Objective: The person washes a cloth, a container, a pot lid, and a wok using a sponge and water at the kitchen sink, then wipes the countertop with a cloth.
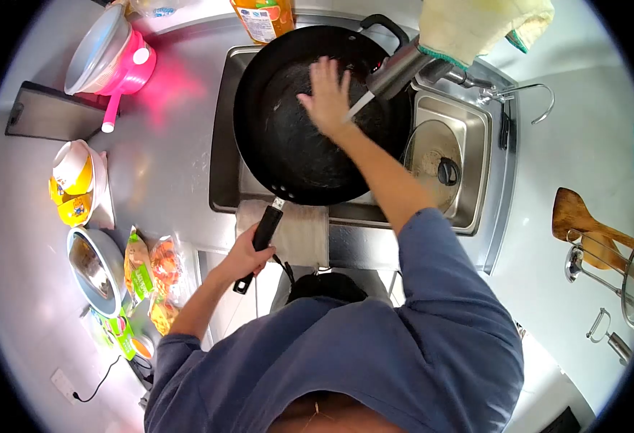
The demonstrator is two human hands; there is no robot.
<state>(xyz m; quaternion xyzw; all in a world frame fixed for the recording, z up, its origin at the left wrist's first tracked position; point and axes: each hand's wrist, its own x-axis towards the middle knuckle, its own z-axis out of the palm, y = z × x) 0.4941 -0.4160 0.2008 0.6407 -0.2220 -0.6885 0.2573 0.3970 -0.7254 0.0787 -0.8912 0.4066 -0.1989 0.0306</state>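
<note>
A large black wok (288, 137) rests over the left sink basin (223, 144), tilted a little. My left hand (248, 254) is closed around its long black handle (267, 231). Inside the wok, my right hand (328, 97) is open with fingers spread, close to the dark inner surface; whether the palm touches it I cannot tell. The faucet (398, 70) points down beside my right hand, and a pale stream of water (360, 105) falls from it near the wrist.
A glass lid (434, 155) sits in the right basin. A light cloth (309, 234) hangs over the front edge; a yellow cloth (468, 32) drapes by the faucet. An orange bottle (265, 18) stands behind the wok. Left are a pink strainer (129, 68), bowls (115, 278) and food packets (138, 270).
</note>
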